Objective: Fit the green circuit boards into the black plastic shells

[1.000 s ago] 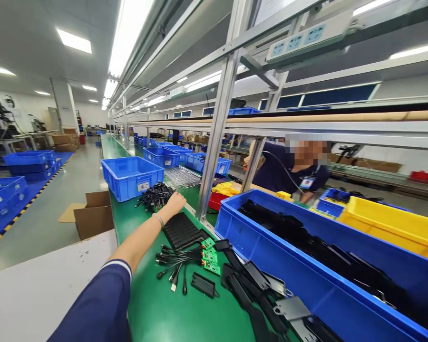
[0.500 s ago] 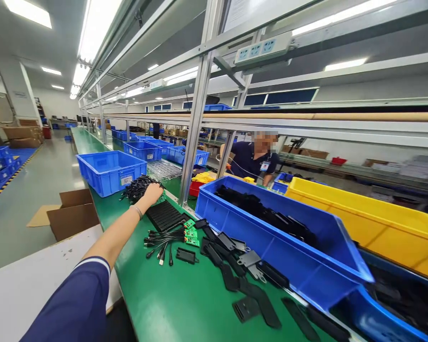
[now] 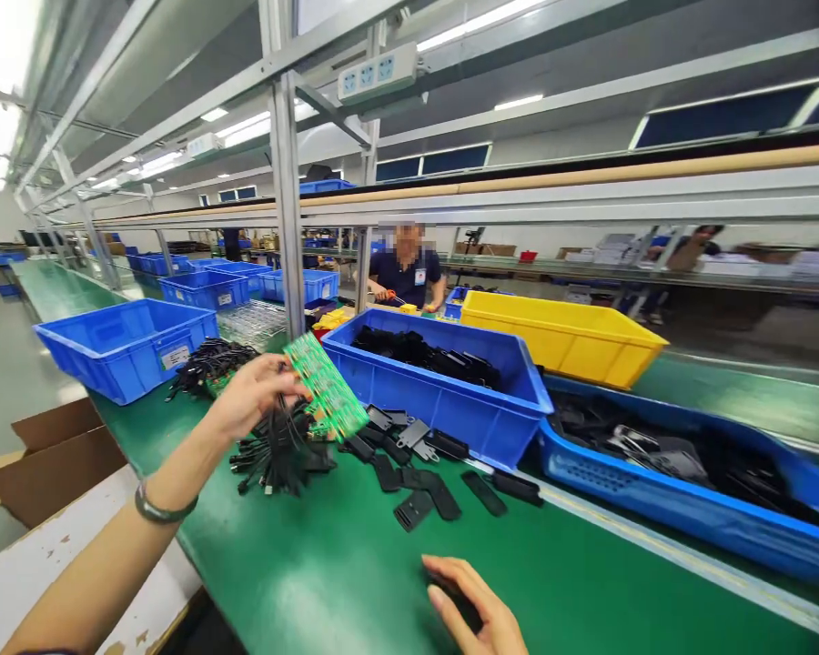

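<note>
My left hand is closed on the edge of a green circuit board panel, held tilted above the bench. Black cables with plugs hang below the board and partly overlap those lying on the bench. At the lower edge, my right hand has its thumb and fingers apart over the green surface. A dark patch lies between them; whether it is shadow or a part I cannot tell. Beyond my right hand lie loose black plastic parts and grey metal plates.
A pile of black cables lies beside a blue bin at left. Blue bins of black parts line the bench's far side, with a yellow bin behind. A metal post rises there. A person sits opposite.
My left hand has lifted from the cable pile and come nearer, bringing up the circuit board panel. My right hand has entered at the bottom. The view has turned right.
</note>
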{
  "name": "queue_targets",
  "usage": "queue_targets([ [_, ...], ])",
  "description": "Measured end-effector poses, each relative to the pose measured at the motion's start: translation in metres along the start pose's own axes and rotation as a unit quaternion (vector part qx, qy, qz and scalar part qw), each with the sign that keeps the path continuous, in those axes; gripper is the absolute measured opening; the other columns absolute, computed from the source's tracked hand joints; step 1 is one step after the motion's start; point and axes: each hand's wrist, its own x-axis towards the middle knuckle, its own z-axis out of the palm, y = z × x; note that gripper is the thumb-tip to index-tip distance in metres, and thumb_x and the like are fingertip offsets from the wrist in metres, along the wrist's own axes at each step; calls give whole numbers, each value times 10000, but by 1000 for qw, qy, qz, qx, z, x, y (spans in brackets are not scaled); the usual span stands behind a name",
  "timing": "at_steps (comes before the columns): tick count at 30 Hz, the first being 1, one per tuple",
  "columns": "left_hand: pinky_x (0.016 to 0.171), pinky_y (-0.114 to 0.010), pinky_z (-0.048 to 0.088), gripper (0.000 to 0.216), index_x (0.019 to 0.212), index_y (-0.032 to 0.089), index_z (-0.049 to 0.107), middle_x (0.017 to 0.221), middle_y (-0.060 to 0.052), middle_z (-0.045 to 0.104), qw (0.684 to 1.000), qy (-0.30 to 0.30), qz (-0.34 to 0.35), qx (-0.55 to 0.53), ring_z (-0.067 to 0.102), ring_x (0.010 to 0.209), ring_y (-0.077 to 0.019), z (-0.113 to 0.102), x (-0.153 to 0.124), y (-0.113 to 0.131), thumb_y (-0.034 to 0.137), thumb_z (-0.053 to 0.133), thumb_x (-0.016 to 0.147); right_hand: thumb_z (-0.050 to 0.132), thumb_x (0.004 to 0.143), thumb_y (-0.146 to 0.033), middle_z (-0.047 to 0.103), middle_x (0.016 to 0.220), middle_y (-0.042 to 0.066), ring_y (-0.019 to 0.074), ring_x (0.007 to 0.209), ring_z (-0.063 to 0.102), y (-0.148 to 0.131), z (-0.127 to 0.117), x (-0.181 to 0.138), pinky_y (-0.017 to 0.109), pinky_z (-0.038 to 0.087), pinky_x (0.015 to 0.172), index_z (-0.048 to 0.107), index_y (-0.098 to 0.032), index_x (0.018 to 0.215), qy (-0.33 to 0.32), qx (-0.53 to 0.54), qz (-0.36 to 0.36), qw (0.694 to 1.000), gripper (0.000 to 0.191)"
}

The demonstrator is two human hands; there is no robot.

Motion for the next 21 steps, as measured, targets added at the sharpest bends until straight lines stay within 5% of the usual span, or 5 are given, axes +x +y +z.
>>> queue_targets([
  [4, 677, -257, 539, 286, 928, 119, 640, 947, -102, 691, 923, -179, -265, -215, 701, 862, -212, 94, -45, -62, 164, 766, 676, 560, 769, -697, 671, 1212, 123, 302, 1091, 621, -15, -2, -8, 437, 475, 963, 673, -254, 1205, 27, 246, 76, 966, 632],
  [6, 765, -319, 561, 232, 865, 105, 655, 891, -94, 698, 872, -233, -342, -261, 700, 852, -208, 127, -60, -95, 113, 768, 663, 546, 801, -669, 676, 1205, 115, 283, 988, 656, -21, -7, -8, 432, 510, 893, 660, -243, 1222, 60, 334, 121, 933, 609],
  [9, 681, -371, 593, 249, 905, 99, 646, 829, -101, 705, 832, -256, -412, -269, 709, 772, -221, 157, -61, -128, 272, 740, 752, 660, 792, -513, 714, 1113, 110, 243, 814, 679, -27, -20, -3, 378, 544, 741, 699, -202, 1151, 76, 384, 170, 904, 477],
  [15, 585, -296, 597, 280, 932, 97, 643, 822, -108, 720, 870, -238, -376, -213, 689, 616, -169, 174, -44, -145, 301, 740, 765, 763, 712, -449, 735, 1012, 118, 232, 846, 685, -26, -33, 0, 358, 551, 748, 725, -143, 1025, 66, 452, 220, 862, 440],
  [21, 661, -271, 573, 335, 899, 105, 705, 820, -112, 734, 897, -247, -322, -177, 678, 683, -164, 167, -59, -151, 369, 786, 710, 738, 740, -490, 747, 916, 115, 218, 731, 697, -23, -25, 2, 346, 569, 655, 719, -131, 976, 98, 381, 242, 887, 429],
])
